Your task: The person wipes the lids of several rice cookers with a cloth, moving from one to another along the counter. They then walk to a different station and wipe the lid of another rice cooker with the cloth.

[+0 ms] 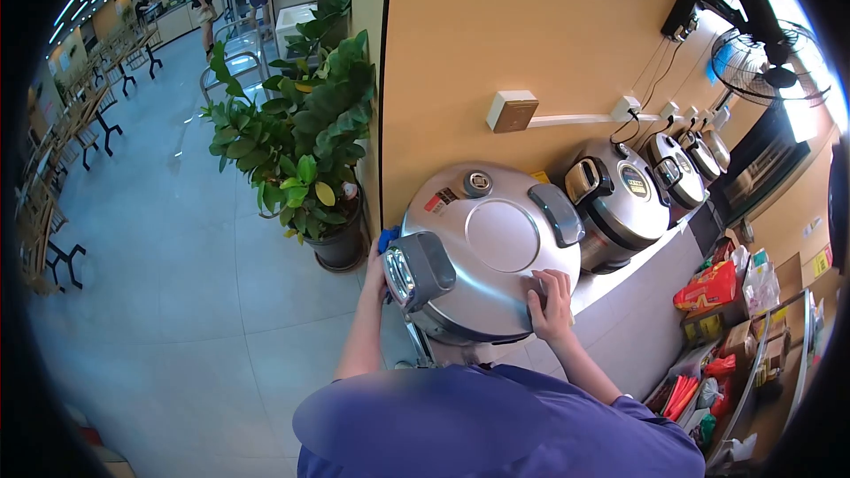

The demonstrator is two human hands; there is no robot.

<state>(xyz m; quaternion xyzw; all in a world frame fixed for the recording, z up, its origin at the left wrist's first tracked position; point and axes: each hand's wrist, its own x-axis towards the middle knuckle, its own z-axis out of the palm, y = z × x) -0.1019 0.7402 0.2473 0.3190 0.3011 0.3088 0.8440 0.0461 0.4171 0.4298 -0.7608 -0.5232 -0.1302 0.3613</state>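
Observation:
A large rice cooker (496,301) with a shiny silver lid stands right in front of me, its lid closed. Blue cloth (388,239) shows at its left side, pressed against the cooker by my left hand (375,273); the grey side handle (421,271) partly hides those fingers. On the front right of the lid rests my right hand (554,305), thumb apart from the bent fingers, touching the metal near the rim. A round steam vent (477,183) sits at the lid's back, and a second grey handle (558,214) is at the right.
More rice cookers (620,195) line the wall to the right, plugged into sockets. A potted plant (332,248) stands left of the wall corner. A wall fan (768,53) hangs at upper right. Shelves with bags and boxes (744,327) are at right. Two people stand far back.

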